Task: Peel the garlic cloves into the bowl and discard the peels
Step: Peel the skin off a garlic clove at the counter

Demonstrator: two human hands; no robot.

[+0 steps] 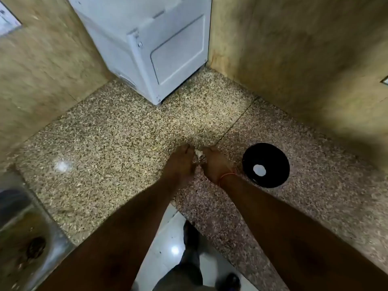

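Observation:
Both hands meet over the speckled granite counter (117,143). Between their fingertips is a pale garlic piece (198,154) with papery skin. My left hand (181,162) pinches it from the left and my right hand (215,165), with an orange thread at the wrist, pinches it from the right. A black bowl (270,156) stands on the counter just right of my right hand; a round white spot shows at its bottom. Whether peeled cloves lie in the bowl cannot be made out.
A white appliance (159,47) stands in the back corner against tan marble walls. A steel sink (27,232) with debris near its drain is at the lower left. The counter's inner corner edge lies below my hands, with the tiled floor and my shoes beneath.

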